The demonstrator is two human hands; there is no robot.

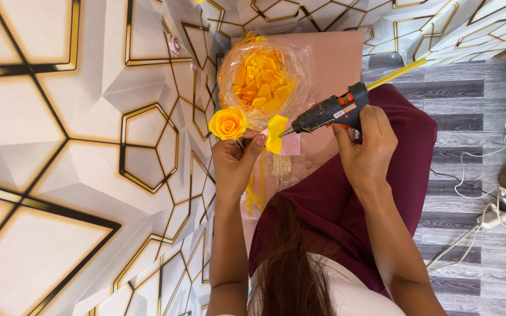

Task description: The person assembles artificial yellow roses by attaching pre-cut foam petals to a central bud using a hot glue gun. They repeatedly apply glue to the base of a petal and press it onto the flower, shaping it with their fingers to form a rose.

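A yellow petal (275,132) is pinched at the fingertips of the left hand (235,161), standing just right of those fingers and pointing up toward the bag. The same hand also grips the stem of a finished yellow rose (228,123), which sits just left of the petal. The glue gun (329,111) is clasped in the right hand (365,149), fingers closed around its grip. Its long axis runs slantwise from the yellow glue stick (395,74) at upper right down to the nozzle at lower left, and the nozzle tip almost touches the petal's right edge. So the petal lies between the two hands, held by the left.

Just above, a clear plastic bag (263,79) full of loose yellow petals rests on a pink board (338,55). Yellow strips (257,187) hang below the left hand. At far right, a white power strip (502,213) with cables lies on the grey plank floor (469,117).
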